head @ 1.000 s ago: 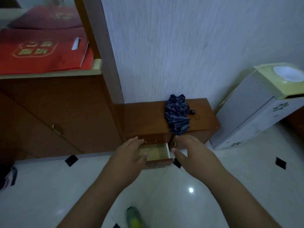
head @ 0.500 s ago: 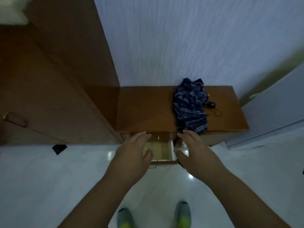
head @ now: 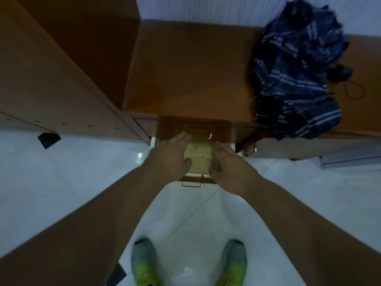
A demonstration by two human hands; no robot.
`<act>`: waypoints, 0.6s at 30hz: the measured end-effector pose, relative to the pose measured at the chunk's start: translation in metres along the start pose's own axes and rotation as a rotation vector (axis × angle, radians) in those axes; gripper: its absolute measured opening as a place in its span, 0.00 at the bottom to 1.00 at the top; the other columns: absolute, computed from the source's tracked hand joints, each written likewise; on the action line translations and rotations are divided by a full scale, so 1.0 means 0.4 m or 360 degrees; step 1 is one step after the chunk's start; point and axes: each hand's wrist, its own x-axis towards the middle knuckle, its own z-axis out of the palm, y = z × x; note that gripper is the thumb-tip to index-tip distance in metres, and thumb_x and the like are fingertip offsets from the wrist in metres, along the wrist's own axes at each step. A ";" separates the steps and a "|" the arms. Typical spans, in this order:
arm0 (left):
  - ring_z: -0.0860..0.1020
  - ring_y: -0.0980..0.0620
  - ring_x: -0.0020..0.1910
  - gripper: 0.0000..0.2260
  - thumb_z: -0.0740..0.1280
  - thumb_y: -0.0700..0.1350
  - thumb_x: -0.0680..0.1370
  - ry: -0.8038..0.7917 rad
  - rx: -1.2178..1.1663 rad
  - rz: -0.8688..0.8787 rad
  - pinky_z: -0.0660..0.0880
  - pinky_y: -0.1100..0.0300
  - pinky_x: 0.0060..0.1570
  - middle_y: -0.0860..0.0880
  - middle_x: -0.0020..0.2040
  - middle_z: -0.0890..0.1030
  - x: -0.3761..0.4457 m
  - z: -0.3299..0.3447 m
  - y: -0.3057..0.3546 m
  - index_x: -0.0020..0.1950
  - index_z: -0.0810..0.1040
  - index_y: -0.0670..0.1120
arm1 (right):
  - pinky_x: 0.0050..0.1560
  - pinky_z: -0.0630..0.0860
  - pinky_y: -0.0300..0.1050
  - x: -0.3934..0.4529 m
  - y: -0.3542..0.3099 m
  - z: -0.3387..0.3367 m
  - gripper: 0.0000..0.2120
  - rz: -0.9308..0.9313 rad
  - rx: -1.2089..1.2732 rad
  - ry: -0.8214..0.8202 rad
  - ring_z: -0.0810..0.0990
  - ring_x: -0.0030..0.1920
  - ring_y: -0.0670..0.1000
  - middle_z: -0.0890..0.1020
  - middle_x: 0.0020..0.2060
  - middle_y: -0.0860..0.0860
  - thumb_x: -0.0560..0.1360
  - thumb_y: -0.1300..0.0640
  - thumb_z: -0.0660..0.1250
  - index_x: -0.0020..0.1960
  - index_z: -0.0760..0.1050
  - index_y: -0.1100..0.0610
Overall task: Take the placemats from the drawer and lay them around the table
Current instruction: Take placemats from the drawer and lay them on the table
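A low wooden cabinet [head: 185, 69] stands against the wall. Its lower drawer [head: 191, 179] is pulled out toward me. Inside lies a flat pale-yellow surface [head: 199, 159]; I cannot tell whether it is a placemat or the drawer's bottom. My left hand [head: 171, 159] reaches into the drawer's left side with straight fingers. My right hand [head: 228, 168] reaches into the right side, fingers also straight. Both hands cover the drawer's side edges. Neither hand grips anything that I can see.
A folded blue plaid umbrella [head: 294, 79] lies on the cabinet top at the right, hanging over its front edge. A tall wooden cabinet [head: 51, 69] stands at the left. My green shoes [head: 144, 265] are on the white tiled floor [head: 61, 182] below the drawer.
My view has come closer and tilted down over the cabinet. Both hands have gone from above the drawer down into it.
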 end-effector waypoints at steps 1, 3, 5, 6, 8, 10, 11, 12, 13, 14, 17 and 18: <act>0.63 0.44 0.77 0.34 0.65 0.53 0.79 -0.0018 0.0030 0.0002 0.68 0.44 0.71 0.54 0.83 0.54 0.032 0.019 -0.018 0.82 0.55 0.53 | 0.72 0.69 0.52 0.031 0.013 0.021 0.35 -0.0004 0.0005 0.0001 0.61 0.77 0.51 0.56 0.80 0.48 0.76 0.46 0.65 0.80 0.58 0.51; 0.65 0.42 0.76 0.34 0.65 0.51 0.78 -0.0051 0.0074 0.0015 0.70 0.44 0.69 0.54 0.83 0.52 0.086 0.052 -0.041 0.83 0.56 0.52 | 0.71 0.70 0.53 0.083 0.031 0.055 0.36 -0.0009 0.0001 0.0027 0.61 0.77 0.51 0.57 0.80 0.47 0.74 0.46 0.64 0.80 0.57 0.51; 0.67 0.41 0.74 0.35 0.65 0.49 0.78 -0.0050 0.0104 0.0018 0.71 0.46 0.68 0.55 0.83 0.51 0.128 0.080 -0.051 0.83 0.55 0.52 | 0.70 0.70 0.51 0.133 0.045 0.077 0.37 -0.0017 -0.0027 0.0046 0.62 0.77 0.51 0.54 0.81 0.47 0.75 0.49 0.66 0.80 0.55 0.53; 0.67 0.40 0.74 0.35 0.65 0.49 0.78 -0.0054 0.0128 0.0015 0.71 0.47 0.68 0.55 0.83 0.51 0.147 0.093 -0.055 0.83 0.55 0.53 | 0.70 0.70 0.49 0.155 0.048 0.084 0.37 -0.0017 -0.0056 0.0049 0.62 0.77 0.51 0.52 0.81 0.46 0.76 0.51 0.66 0.81 0.54 0.53; 0.68 0.41 0.74 0.36 0.65 0.48 0.77 -0.0095 0.0165 0.0006 0.72 0.47 0.66 0.55 0.83 0.51 0.175 0.118 -0.067 0.83 0.54 0.53 | 0.70 0.70 0.47 0.188 0.047 0.093 0.38 -0.0021 -0.0091 0.0052 0.62 0.77 0.48 0.48 0.81 0.43 0.77 0.51 0.66 0.82 0.52 0.53; 0.71 0.42 0.71 0.37 0.65 0.47 0.76 -0.0072 0.0204 0.0025 0.75 0.48 0.63 0.55 0.83 0.52 0.189 0.148 -0.082 0.83 0.54 0.53 | 0.70 0.70 0.46 0.202 0.043 0.104 0.38 -0.0023 -0.0095 0.0055 0.62 0.77 0.47 0.47 0.81 0.41 0.77 0.53 0.65 0.82 0.50 0.51; 0.72 0.42 0.69 0.37 0.66 0.46 0.75 -0.0029 0.0229 0.0031 0.75 0.49 0.62 0.55 0.83 0.53 0.193 0.160 -0.088 0.83 0.54 0.53 | 0.68 0.71 0.46 0.203 0.041 0.109 0.38 -0.0020 -0.0083 0.0070 0.64 0.76 0.47 0.48 0.81 0.40 0.77 0.54 0.65 0.82 0.51 0.50; 0.73 0.42 0.68 0.37 0.66 0.46 0.75 0.0016 0.0232 0.0030 0.75 0.50 0.62 0.54 0.83 0.54 0.192 0.169 -0.089 0.82 0.55 0.53 | 0.64 0.73 0.45 0.200 0.039 0.112 0.38 -0.0014 -0.0072 0.0100 0.68 0.74 0.48 0.49 0.81 0.40 0.76 0.55 0.65 0.81 0.52 0.49; 0.73 0.41 0.67 0.37 0.66 0.45 0.75 0.0047 0.0210 0.0020 0.75 0.51 0.61 0.54 0.83 0.55 0.188 0.176 -0.086 0.82 0.57 0.53 | 0.61 0.75 0.45 0.197 0.039 0.115 0.37 -0.0014 -0.0057 0.0136 0.71 0.71 0.49 0.52 0.80 0.40 0.76 0.55 0.65 0.81 0.54 0.48; 0.73 0.41 0.67 0.35 0.66 0.46 0.75 0.0070 0.0190 0.0012 0.74 0.52 0.61 0.54 0.82 0.57 0.181 0.181 -0.081 0.81 0.59 0.52 | 0.60 0.76 0.45 0.189 0.035 0.115 0.35 -0.0006 -0.0045 0.0151 0.74 0.69 0.50 0.54 0.80 0.40 0.76 0.55 0.66 0.80 0.56 0.48; 0.76 0.43 0.64 0.31 0.67 0.46 0.75 0.0094 0.0197 0.0027 0.75 0.51 0.62 0.52 0.79 0.65 0.137 0.188 -0.068 0.78 0.65 0.51 | 0.61 0.76 0.48 0.153 0.018 0.121 0.31 -0.0006 -0.0064 0.0120 0.76 0.66 0.52 0.60 0.78 0.43 0.76 0.55 0.66 0.77 0.61 0.49; 0.76 0.45 0.63 0.28 0.67 0.47 0.75 0.0084 0.0230 0.0040 0.75 0.50 0.63 0.52 0.76 0.69 0.118 0.186 -0.063 0.76 0.68 0.51 | 0.62 0.76 0.49 0.136 0.010 0.121 0.30 -0.0015 -0.0106 0.0090 0.76 0.65 0.53 0.62 0.77 0.44 0.76 0.54 0.67 0.76 0.63 0.49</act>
